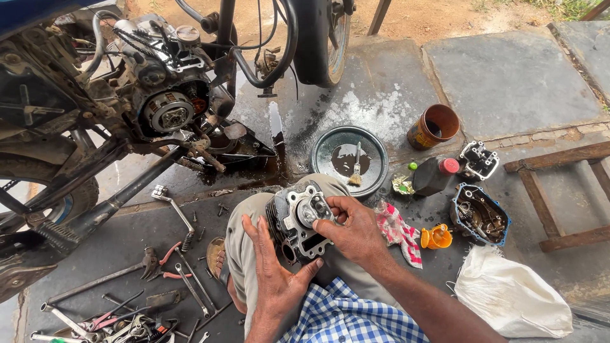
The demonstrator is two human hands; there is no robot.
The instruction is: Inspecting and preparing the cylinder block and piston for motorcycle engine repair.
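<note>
A metal engine cylinder head (298, 219) with dark cooling fins rests on my knee. My left hand (274, 270) cups its lower left side, fingers spread against the fins. My right hand (352, 228) grips its right side, with the fingertips pinching a small round metal part (311, 211) at the face of the head. Both forearms come up from the bottom of the view, over a blue checked cloth (346, 317).
A motorcycle (159, 101) with its clutch side opened stands at upper left. Pliers, spanners and other tools (159, 279) lie at lower left. A round pan with a brush (349, 159), a rusty tin (434, 126), a dark bottle (432, 174), an engine cover (480, 215), a rag (399, 232) and a white bag (511, 295) lie to the right.
</note>
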